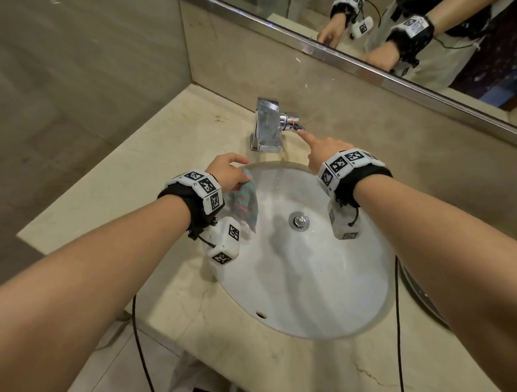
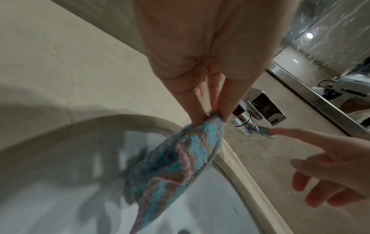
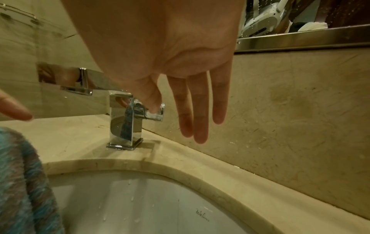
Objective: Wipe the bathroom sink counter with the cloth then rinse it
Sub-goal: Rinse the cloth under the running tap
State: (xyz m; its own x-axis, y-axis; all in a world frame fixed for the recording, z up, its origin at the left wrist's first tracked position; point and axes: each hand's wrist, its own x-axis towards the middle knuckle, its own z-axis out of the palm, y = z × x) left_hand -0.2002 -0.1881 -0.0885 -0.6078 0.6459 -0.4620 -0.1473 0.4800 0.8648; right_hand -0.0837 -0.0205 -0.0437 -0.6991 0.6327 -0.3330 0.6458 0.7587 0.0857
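Observation:
A blue and pink striped cloth (image 1: 246, 203) hangs over the left side of the white sink basin (image 1: 307, 282). My left hand (image 1: 228, 173) pinches its top corner between thumb and fingertips; in the left wrist view the cloth (image 2: 174, 171) dangles below the fingertips (image 2: 200, 117). A chrome faucet (image 1: 266, 125) stands behind the basin. My right hand (image 1: 323, 149) reaches out with straight fingers, the index fingertip touching the faucet's side lever (image 1: 296, 124). In the right wrist view the lever (image 3: 154, 114) sits at my fingertip. No water runs.
The beige marble counter (image 1: 134, 185) surrounds the basin, with a backsplash (image 1: 366, 118) and a mirror (image 1: 421, 29) behind. A tiled wall stands at the left. The drain plug (image 1: 298, 220) sits in the basin's middle. A dark round object (image 1: 422, 295) lies at the right counter edge.

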